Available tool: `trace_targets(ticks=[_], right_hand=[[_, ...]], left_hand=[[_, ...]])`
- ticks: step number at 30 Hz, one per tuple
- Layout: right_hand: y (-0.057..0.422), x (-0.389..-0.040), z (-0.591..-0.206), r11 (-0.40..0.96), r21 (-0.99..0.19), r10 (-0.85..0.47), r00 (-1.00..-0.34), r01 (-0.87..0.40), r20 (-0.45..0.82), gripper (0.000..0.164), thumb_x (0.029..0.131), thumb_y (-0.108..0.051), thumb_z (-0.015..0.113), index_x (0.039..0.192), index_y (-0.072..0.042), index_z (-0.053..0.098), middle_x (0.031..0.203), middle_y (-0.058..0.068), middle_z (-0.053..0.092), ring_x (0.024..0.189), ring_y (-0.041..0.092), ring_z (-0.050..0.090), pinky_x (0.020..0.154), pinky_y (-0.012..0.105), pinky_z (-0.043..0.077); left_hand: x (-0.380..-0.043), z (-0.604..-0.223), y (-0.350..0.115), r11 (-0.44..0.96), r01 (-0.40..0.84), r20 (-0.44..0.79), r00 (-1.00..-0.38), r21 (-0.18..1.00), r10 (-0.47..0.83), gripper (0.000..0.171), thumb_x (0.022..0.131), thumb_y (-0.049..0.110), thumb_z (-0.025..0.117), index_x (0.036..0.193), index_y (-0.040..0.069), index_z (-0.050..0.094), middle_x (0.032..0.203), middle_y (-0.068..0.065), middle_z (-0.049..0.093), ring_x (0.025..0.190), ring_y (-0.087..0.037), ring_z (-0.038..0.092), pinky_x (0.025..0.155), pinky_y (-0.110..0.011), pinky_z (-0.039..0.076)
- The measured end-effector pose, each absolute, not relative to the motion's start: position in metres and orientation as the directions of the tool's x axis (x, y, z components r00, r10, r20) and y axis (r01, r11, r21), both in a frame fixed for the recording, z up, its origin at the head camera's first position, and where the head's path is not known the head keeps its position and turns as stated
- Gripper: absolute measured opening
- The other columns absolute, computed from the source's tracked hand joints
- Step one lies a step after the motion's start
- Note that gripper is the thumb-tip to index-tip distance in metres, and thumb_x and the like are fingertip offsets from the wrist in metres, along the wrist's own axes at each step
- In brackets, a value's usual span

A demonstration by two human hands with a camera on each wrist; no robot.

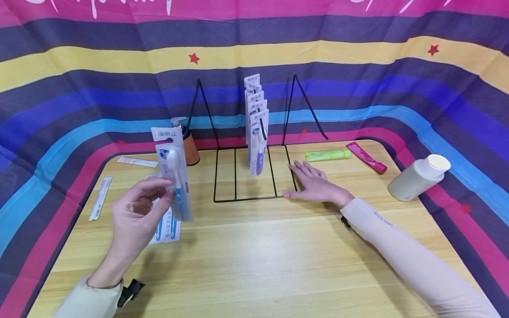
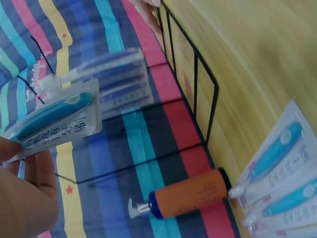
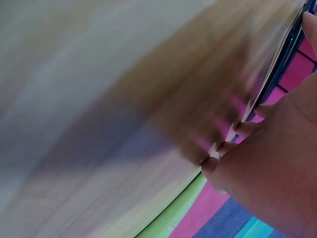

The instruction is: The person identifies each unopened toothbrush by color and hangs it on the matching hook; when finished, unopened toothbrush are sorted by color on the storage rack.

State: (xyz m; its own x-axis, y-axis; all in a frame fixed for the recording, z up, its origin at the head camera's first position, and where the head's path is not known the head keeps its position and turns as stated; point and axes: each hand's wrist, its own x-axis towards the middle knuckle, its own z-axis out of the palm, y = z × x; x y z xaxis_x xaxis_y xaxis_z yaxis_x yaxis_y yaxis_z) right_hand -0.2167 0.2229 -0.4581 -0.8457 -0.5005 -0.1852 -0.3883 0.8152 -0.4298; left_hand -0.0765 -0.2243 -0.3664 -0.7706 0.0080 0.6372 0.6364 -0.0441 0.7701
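My left hand [image 1: 137, 216] pinches a packaged toothbrush [image 1: 177, 181] with a blue handle, held upright above the table's left part. In the left wrist view this toothbrush pack [image 2: 59, 116] is tilted, thumb on one side and fingers behind. Below it lie more blue toothbrush packs [image 1: 172, 229], partly hidden. My right hand [image 1: 316, 184] rests with spread fingers at the right side of a black wire display rack [image 1: 250, 199], fingertips on the table and thumb at the frame. A row of several packaged toothbrushes [image 1: 259, 150], the front one purple, hangs from the rack's middle.
An orange pump bottle [image 1: 191, 148] stands behind the left hand. Two slim packs [image 1: 137, 162] lie at the left edge. On the right are a green tube [image 1: 328, 155], a pink tube [image 1: 366, 157] and a pale bottle [image 1: 415, 179]. Striped cloth [image 1: 358, 101] surrounds the table.
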Motion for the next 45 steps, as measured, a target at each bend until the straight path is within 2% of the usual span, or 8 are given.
trace_targets(ticks=[10,16,24,30,35,38,41,45], right_hand=[[0.225,-0.218,-0.460,0.819,-0.420,-0.502,-0.844,-0.392,-0.190,0.112,0.099,-0.075,0.062,0.177,-0.012,0.012,0.183,0.012,0.001,0.166,0.039,-0.005,0.125,0.072,0.003],[0.223,-0.218,-0.459,0.813,-0.428,-0.504,-0.844,-0.394,-0.181,0.111,0.099,-0.073,0.063,0.177,-0.011,0.012,0.183,0.013,0.001,0.166,0.040,-0.005,0.125,0.073,0.003],[0.220,-0.217,-0.459,0.816,-0.419,-0.506,-0.843,-0.398,-0.185,0.112,0.100,-0.073,0.063,0.176,-0.010,0.011,0.182,0.014,0.000,0.166,0.041,-0.005,0.124,0.074,0.002],[0.222,-0.219,-0.459,0.819,-0.416,-0.502,-0.845,-0.395,-0.185,0.113,0.099,-0.074,0.062,0.176,-0.010,0.010,0.183,0.014,0.000,0.166,0.041,-0.005,0.125,0.074,0.002],[0.222,-0.219,-0.460,0.817,-0.420,-0.503,-0.844,-0.395,-0.184,0.112,0.100,-0.074,0.062,0.176,-0.010,0.011,0.183,0.014,0.000,0.166,0.040,-0.005,0.125,0.073,0.002],[0.221,-0.219,-0.459,0.814,-0.428,-0.504,-0.844,-0.393,-0.185,0.111,0.100,-0.073,0.063,0.176,-0.010,0.011,0.183,0.014,0.001,0.166,0.040,-0.005,0.125,0.073,0.002],[0.221,-0.218,-0.458,0.814,-0.431,-0.503,-0.844,-0.390,-0.185,0.111,0.100,-0.072,0.064,0.176,-0.011,0.012,0.183,0.014,0.001,0.166,0.039,-0.005,0.125,0.072,0.002],[0.223,-0.218,-0.459,0.818,-0.422,-0.499,-0.847,-0.390,-0.183,0.111,0.100,-0.071,0.064,0.176,-0.010,0.012,0.183,0.014,0.001,0.166,0.039,-0.006,0.125,0.072,0.002]], left_hand=[[-0.091,-0.376,-0.212,-0.004,0.627,0.627,-0.778,0.779,0.032,0.034,0.094,-0.027,0.061,0.123,-0.012,0.073,0.123,-0.017,0.074,0.096,-0.019,0.068,0.091,-0.023,0.056],[-0.105,-0.385,-0.209,0.059,0.645,0.644,-0.764,0.762,0.027,0.032,0.094,-0.025,0.061,0.124,-0.017,0.069,0.118,-0.014,0.074,0.091,-0.018,0.064,0.084,-0.020,0.055],[-0.131,-0.389,-0.208,0.161,0.614,0.615,-0.787,0.772,0.052,0.038,0.098,-0.014,0.062,0.136,-0.009,0.068,0.132,-0.007,0.071,0.112,-0.022,0.056,0.091,-0.025,0.041],[-0.164,-0.382,-0.212,0.204,0.541,0.533,-0.840,0.816,0.098,0.040,0.107,0.001,0.056,0.146,-0.001,0.065,0.122,-0.009,0.065,0.102,-0.021,0.053,0.085,-0.027,0.040],[-0.194,-0.376,-0.213,0.150,0.448,0.434,-0.893,0.882,0.118,0.041,0.114,0.010,0.054,0.154,0.005,0.061,0.139,-0.008,0.062,0.089,-0.020,0.051,0.072,-0.025,0.044],[-0.208,-0.373,-0.212,0.070,0.375,0.364,-0.923,0.925,0.124,0.042,0.115,0.016,0.055,0.156,0.009,0.059,0.124,-0.009,0.062,0.074,-0.018,0.046,0.055,-0.024,0.038],[-0.218,-0.370,-0.208,0.002,0.305,0.303,-0.946,0.952,0.120,0.044,0.114,0.021,0.059,0.157,0.012,0.058,0.109,-0.011,0.055,0.066,-0.016,0.046,0.049,-0.022,0.036],[-0.230,-0.366,-0.201,-0.003,0.246,0.246,-0.964,0.969,0.104,0.047,0.113,0.026,0.062,0.159,0.016,0.057,0.128,-0.008,0.054,0.067,-0.015,0.047,0.050,-0.019,0.038]])
